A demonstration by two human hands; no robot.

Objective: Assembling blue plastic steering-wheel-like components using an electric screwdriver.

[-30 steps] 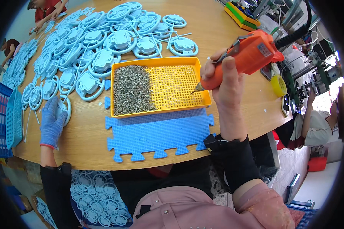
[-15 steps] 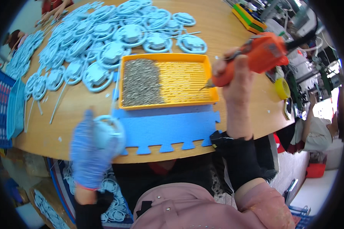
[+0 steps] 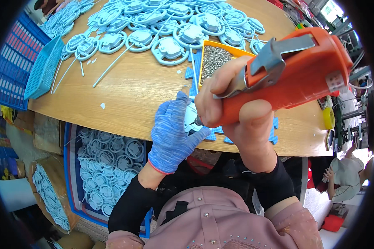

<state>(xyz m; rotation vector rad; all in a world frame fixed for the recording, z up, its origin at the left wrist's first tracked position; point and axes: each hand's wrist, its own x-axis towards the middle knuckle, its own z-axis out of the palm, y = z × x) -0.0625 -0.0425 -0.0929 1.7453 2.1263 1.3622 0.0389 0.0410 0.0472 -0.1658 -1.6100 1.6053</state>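
Observation:
My left hand [image 3: 174, 130], in a blue knit glove, holds a round light-blue plastic part [image 3: 190, 114] near the table's front edge. My bare right hand [image 3: 249, 124] is wrapped round an orange power screwdriver [image 3: 295, 79] with a metal clip. The tool's tip meets or nearly meets the part beside my left thumb; whether it touches I cannot tell. Behind my right hand, an orange-yellow tray [image 3: 228, 47] holds small metal screws [image 3: 214, 62], with much of it hidden by the tool. A blue foam mat [image 3: 274, 130] lies under my hands.
Light-blue parts [image 3: 191, 33] with thin rods are heaped across the back. A turquoise basket [image 3: 43, 74] and a blue crate [image 3: 14, 62] stand at left. Below the table edge, a blue-rimmed bin [image 3: 72, 178] holds more parts. Yellow tape [image 3: 328, 118] lies at right, near another person [image 3: 345, 174].
The screwdriver has come from above the tray's right side down to the plastic part. My left hand and the part now sit over the mat. The whole view has shifted.

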